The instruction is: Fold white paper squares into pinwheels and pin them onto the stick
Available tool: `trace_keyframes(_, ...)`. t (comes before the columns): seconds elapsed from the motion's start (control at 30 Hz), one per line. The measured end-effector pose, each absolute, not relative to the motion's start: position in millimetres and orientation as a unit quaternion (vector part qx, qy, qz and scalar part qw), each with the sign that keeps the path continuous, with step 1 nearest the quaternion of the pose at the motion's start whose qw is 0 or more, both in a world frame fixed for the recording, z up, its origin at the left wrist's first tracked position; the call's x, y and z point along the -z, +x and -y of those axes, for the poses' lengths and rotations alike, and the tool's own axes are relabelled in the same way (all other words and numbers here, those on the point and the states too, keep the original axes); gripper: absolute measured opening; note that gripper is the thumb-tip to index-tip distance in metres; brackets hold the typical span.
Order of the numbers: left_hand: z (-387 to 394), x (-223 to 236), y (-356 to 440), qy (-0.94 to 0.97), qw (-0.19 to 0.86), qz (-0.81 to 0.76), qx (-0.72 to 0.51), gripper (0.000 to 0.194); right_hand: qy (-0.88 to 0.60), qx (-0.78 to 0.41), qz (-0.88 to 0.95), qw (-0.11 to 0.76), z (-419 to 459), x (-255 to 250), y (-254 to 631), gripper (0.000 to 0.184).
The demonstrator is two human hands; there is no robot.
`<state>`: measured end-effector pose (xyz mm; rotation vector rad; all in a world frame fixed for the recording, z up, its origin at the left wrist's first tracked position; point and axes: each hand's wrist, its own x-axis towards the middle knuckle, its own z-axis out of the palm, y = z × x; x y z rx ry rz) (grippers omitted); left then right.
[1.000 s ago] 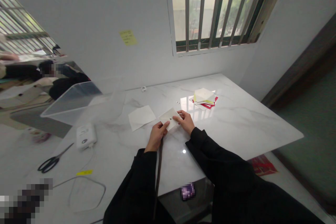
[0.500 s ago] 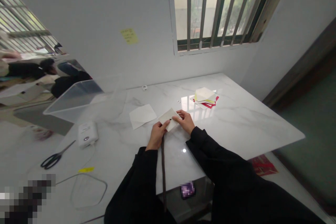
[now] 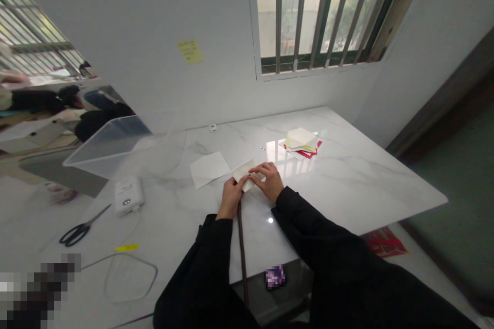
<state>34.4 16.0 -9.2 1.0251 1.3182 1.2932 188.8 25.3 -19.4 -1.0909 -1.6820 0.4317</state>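
My left hand [image 3: 230, 198] grips the lower left edge of a small cream paper piece [image 3: 242, 169], its thumb lying on top. Over the right part of that paper bends my right hand [image 3: 271, 181]. Its thumb and fingertips come together near my left thumb, and whatever they pinch there is too small to make out. A larger white sheet [image 3: 209, 169] lies on the table just left of the held paper. Below my left hand a dark brown cord [image 3: 242, 247] hangs down past the table edge.
A stack of white, yellow and red papers [image 3: 301, 140] lies farther back on the marbled table [image 3: 347, 175]. To the left are black-handled scissors [image 3: 77, 234], a white power bank [image 3: 128, 195] and a clear plastic bin [image 3: 104, 146]. A yellow note [image 3: 190, 51] sticks to the wall.
My right hand has moved from the paper's right edge inward over its middle, its fingertips now meeting near my left thumb. My left hand stays on the paper.
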Motion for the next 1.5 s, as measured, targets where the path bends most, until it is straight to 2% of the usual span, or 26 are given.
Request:
trace_keyframes(0.23, -17.5, 16.5, 31.1, 0.449, 0.475, -0.552, -0.518, 0.053, -0.447, -0.167, 0.714, 0.513, -26.0, 19.4, 191.7, 0.015)
trace_keyframes(0.53, -17.2, 10.1, 32.8, 0.459, 0.459, -0.534, -0.541, 0.033, -0.424, -0.178, 0.741, 0.49, -27.8, 23.2, 188.5, 0.016)
trace_keyframes(1.03, -16.9, 15.3, 33.0, 0.435, 0.463, -0.556, -0.536, 0.031, -0.441, -0.24, 0.683, 0.531, -26.7, 16.4, 193.5, 0.014)
trace_keyframes(1.2, -14.3, 11.7, 34.1, 0.382, 0.474, -0.561, -0.561, 0.029, -0.487, -0.284, 0.615, 0.551, -34.1, 17.3, 208.3, 0.02)
trace_keyframes(1.3, -11.9, 7.5, 33.5, 0.349, 0.496, -0.559, -0.565, 0.028, -0.509, -0.292, 0.607, 0.536, -42.5, 25.1, 221.6, 0.021)
trace_keyframes(1.5, -8.9, 3.1, 30.5, 0.313, 0.509, -0.565, -0.569, 0.029, -0.554, -0.207, 0.665, 0.456, -60.9, 43.7, 242.0, 0.016)
